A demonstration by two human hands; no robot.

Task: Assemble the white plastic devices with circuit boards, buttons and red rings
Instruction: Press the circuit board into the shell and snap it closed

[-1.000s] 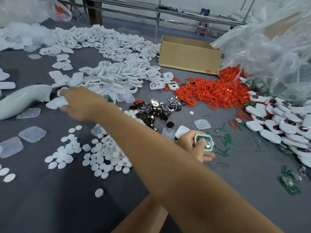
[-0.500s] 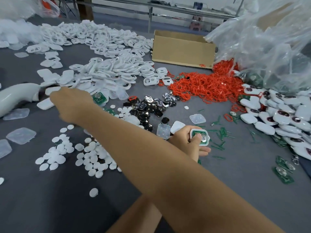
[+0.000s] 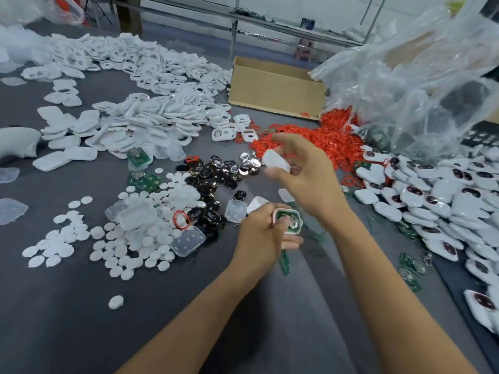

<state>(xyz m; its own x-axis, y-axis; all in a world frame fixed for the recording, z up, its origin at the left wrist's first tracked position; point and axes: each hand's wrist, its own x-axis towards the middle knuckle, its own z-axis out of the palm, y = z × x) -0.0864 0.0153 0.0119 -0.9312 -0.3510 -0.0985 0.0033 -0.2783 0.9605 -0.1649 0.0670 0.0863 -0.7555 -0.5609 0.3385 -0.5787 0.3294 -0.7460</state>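
As right hand (image 3: pixel 305 174) pinches it, cover (image 3: pixel 276 160) slants down-right (blurred).

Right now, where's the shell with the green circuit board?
Head view, just below centre: the left hand grips the shell, directly beneath the right hand, which holds a white cover.

no readable text, labels, brands, numbers or signs on any item
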